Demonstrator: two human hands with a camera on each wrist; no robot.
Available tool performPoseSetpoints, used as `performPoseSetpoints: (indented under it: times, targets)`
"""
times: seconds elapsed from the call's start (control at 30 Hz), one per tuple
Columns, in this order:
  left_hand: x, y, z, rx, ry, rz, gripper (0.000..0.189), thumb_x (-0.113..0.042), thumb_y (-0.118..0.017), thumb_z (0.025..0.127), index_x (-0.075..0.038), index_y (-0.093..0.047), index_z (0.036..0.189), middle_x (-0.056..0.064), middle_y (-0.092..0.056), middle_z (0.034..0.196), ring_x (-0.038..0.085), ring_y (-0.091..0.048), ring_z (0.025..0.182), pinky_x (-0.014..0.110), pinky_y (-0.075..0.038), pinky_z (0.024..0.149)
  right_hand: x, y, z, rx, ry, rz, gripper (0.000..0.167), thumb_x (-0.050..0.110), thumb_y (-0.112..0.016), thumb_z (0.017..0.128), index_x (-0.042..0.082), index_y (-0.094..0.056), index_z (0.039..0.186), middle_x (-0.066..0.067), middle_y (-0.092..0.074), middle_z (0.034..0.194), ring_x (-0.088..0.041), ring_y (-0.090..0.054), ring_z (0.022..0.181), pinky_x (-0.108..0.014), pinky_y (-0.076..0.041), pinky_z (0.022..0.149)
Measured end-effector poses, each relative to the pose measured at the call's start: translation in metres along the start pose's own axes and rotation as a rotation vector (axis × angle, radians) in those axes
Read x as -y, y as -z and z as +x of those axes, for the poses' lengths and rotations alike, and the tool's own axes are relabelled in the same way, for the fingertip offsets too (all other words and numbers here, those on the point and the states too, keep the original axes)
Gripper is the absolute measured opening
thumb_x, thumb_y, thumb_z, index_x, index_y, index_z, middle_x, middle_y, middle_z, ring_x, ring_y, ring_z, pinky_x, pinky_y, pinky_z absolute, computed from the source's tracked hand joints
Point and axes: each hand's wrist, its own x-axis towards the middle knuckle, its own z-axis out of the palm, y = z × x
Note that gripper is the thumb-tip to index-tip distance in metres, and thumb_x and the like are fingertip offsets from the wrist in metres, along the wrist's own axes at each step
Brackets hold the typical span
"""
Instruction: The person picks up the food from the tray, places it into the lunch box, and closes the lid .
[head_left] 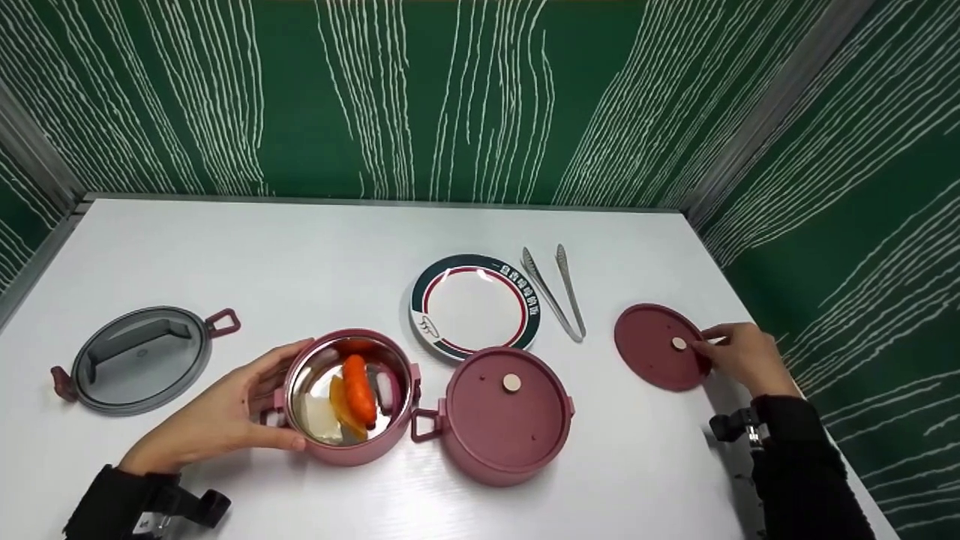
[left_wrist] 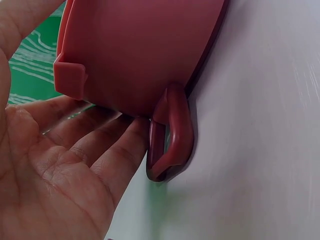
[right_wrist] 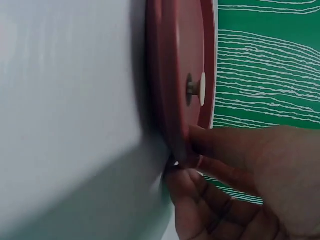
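My left hand point(head_left: 225, 409) holds a pink metal-lined food container point(head_left: 352, 454) from its left side, thumb at the front and fingers along the far wall. In the left wrist view its fingers lie on the wall near a loop handle point(left_wrist: 175, 135). Inside the container are an orange carrot-like piece point(head_left: 358, 390), a yellow piece, a pale piece and a purple-white piece. At the right, my right hand point(head_left: 746, 356) pinches the edge of a round dark-pink lid point(head_left: 652, 349) with a pale knob. The right wrist view shows that lid point(right_wrist: 170, 75) edge-on, close over the table, thumb on top.
Right beside the open container stands a second pink container point(head_left: 502, 420) with its lid on. Behind them lie a green-rimmed plate point(head_left: 476, 307) and metal tongs point(head_left: 559, 300). A grey oval lid point(head_left: 142, 360) with pink clasps lies at the left. Green walls border the table point(head_left: 337, 247).
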Motion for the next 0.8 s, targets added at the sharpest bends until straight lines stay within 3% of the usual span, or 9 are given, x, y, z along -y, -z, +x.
performPoseSetpoints:
  times: [0.27,0.5,0.8]
  targets:
    - [0.0,0.001,0.0,-0.005,0.003,0.001,0.113,-0.005,-0.092,0.072,-0.015,-0.026,0.163,0.01,-0.03,0.166,0.027,-0.034,0.149,0.025,-0.044,0.11,-0.003,-0.008,0.0,-0.097,0.061,0.028,0.038,0.024,-0.067,0.1,-0.009,-0.069,0.119,-0.019,-0.075,0.091,-0.022,-0.066,0.078,-0.027,-0.05,0.059]
    - [0.002,0.001,-0.002,0.003,-0.021,-0.008,0.112,-0.004,-0.091,0.072,-0.015,-0.026,0.163,0.013,-0.028,0.166,0.03,-0.035,0.147,0.03,-0.045,0.11,0.003,-0.008,-0.004,-0.106,0.066,0.083,0.035,0.021,-0.065,0.101,-0.009,-0.068,0.12,-0.012,-0.074,0.082,-0.014,-0.066,0.065,-0.024,-0.052,0.055]
    - [0.004,0.001,0.0,0.006,-0.013,-0.004,0.113,-0.006,-0.092,0.072,-0.014,-0.025,0.163,0.014,-0.029,0.165,0.022,-0.037,0.147,0.027,-0.044,0.11,0.037,0.0,-0.009,-0.116,0.102,0.155,0.044,0.03,-0.065,0.103,-0.006,-0.067,0.127,-0.024,-0.073,0.105,-0.012,-0.071,0.077,-0.018,-0.055,0.063]
